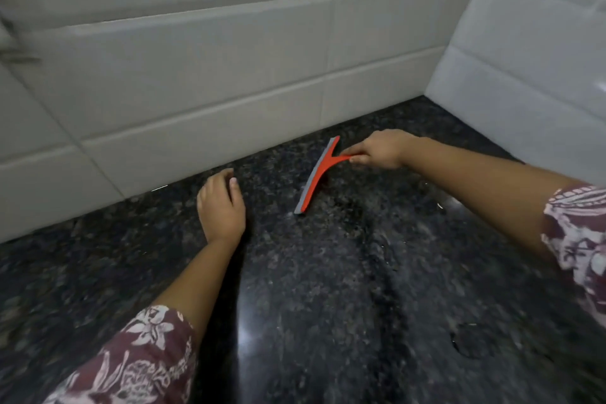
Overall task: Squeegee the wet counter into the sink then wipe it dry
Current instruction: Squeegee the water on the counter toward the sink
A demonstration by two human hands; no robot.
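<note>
Nearest the camera the dark granite surface [311,289] shows wet streaks and a puddle at right, so plenty's left. Left hand [221,203] rests flat, fingers loose, holding nothing. Further back, right hand [380,149] pinches the red squeegee [316,175] handle, blade down near the tiled wall [196,75]. I'd keep even pressure, overlapping strokes; the sink isn't visible.

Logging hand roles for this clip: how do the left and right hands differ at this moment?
The right hand pinches the handle of the red squeegee; the left hand holds nothing. The right hand reaches further back, near the tiled corner; the left hand sits nearer, with fingers loosely curled over the counter. Both come from floral sleeves.
</note>
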